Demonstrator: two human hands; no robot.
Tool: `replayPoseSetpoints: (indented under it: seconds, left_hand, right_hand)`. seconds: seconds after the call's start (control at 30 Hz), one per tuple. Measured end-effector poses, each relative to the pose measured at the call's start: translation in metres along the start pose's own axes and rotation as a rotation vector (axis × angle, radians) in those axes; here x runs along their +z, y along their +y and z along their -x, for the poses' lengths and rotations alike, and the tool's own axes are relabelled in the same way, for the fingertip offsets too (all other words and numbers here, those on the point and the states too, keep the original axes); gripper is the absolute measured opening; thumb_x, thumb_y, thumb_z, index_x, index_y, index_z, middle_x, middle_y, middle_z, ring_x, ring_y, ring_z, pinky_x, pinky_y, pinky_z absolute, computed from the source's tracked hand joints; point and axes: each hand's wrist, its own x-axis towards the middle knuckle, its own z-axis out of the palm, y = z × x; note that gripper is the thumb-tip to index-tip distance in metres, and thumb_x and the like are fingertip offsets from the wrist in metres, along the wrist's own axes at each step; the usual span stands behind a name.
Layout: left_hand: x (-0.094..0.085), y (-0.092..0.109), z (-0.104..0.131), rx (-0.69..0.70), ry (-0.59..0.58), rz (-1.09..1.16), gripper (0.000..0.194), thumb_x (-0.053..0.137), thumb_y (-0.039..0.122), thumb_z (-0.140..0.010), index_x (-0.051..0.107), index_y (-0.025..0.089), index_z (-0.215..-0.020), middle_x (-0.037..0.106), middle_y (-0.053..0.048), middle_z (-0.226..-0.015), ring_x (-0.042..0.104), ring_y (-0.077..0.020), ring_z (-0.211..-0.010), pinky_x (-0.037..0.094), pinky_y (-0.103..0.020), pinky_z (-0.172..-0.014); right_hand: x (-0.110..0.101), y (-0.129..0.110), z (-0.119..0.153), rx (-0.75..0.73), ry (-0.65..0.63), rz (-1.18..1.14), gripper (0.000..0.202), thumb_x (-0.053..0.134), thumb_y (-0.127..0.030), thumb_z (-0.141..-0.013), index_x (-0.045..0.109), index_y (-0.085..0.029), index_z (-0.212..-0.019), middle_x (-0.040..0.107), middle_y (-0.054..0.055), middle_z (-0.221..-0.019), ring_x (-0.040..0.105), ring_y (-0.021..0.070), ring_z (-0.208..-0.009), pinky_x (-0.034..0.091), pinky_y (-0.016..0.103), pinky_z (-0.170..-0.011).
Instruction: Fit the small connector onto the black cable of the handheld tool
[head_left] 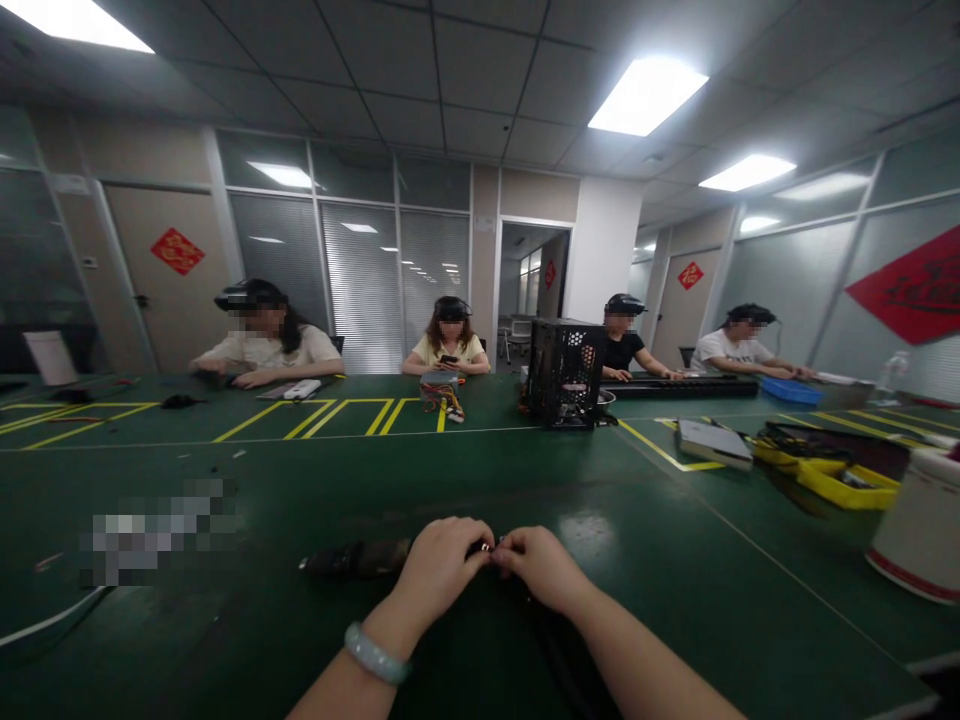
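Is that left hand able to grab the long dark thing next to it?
Probably yes: the long dark thing lies right beside the left hand, nothing visible between, though the fingers seem busy pinching a small shiny piece.

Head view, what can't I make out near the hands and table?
In the head view:
Shiny bit: mostly covered by left hand and right hand.
Dark tube-like thing: right end hidden by left hand.
White cord: cut off by left edge.
White container: cut off by right edge.
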Motion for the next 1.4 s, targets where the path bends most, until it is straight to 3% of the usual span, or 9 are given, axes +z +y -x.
replayPoseSetpoints:
  seconds: [0.3,0.73,0.97,1.13,1.4]
  left_hand:
    - [0.001,-0.002,0.0,-0.016,0.012,0.026,0.015,0.053,0.032,-0.089,0.065,0.028,-0.098,0.067,0.001,-0.098,0.059,-0.0195,-0.092,0.039,-0.033,-0.083]
    - [0.003,-0.002,-0.001,0.008,0.023,0.026,0.013,0.056,0.032,-0.088,0.065,0.028,-0.096,0.068,0.002,-0.097,0.059,-0.0196,-0.093,0.039,-0.034,-0.084]
    - [0.002,-0.008,0.004,-0.007,0.023,0.063,0.026,0.059,0.033,-0.085,0.062,0.028,-0.11,0.066,-0.001,-0.114,0.058,-0.0217,-0.106,0.04,-0.037,-0.092]
    - [0.001,-0.01,0.005,0.011,0.033,0.057,0.019,0.055,0.031,-0.087,0.064,0.026,-0.103,0.056,-0.003,-0.133,0.051,-0.0232,-0.12,0.037,-0.041,-0.101]
    - [-0.001,-0.003,0.003,-0.006,0.035,0.05,0.016,0.053,0.028,-0.088,0.065,0.024,-0.097,0.067,-0.001,-0.101,0.059,-0.0193,-0.097,0.041,-0.035,-0.089]
  right_hand:
    - [-0.008,-0.003,0.005,0.032,-0.104,-0.011,0.024,0.058,-0.037,-0.087,0.07,-0.017,-0.086,0.071,0.001,-0.073,0.055,0.0095,-0.057,0.036,0.019,-0.052]
    - [-0.002,0.001,0.001,0.023,-0.04,0.009,0.023,0.056,-0.034,-0.088,0.069,-0.017,-0.082,0.064,-0.001,-0.063,0.051,0.0086,-0.051,0.034,0.019,-0.05]
    - [-0.005,-0.002,0.003,0.04,-0.043,0.058,0.022,0.057,-0.034,-0.087,0.07,-0.017,-0.081,0.064,-0.001,-0.063,0.051,0.0087,-0.051,0.034,0.019,-0.048]
    - [-0.004,-0.002,0.003,0.057,-0.053,0.055,0.024,0.057,-0.035,-0.087,0.071,-0.016,-0.082,0.064,0.0,-0.064,0.051,0.0087,-0.05,0.035,0.019,-0.048]
    - [0.0,0.004,0.001,0.05,0.003,0.046,0.027,0.056,-0.037,-0.088,0.071,-0.016,-0.08,0.064,0.0,-0.064,0.052,0.0089,-0.052,0.033,0.019,-0.047]
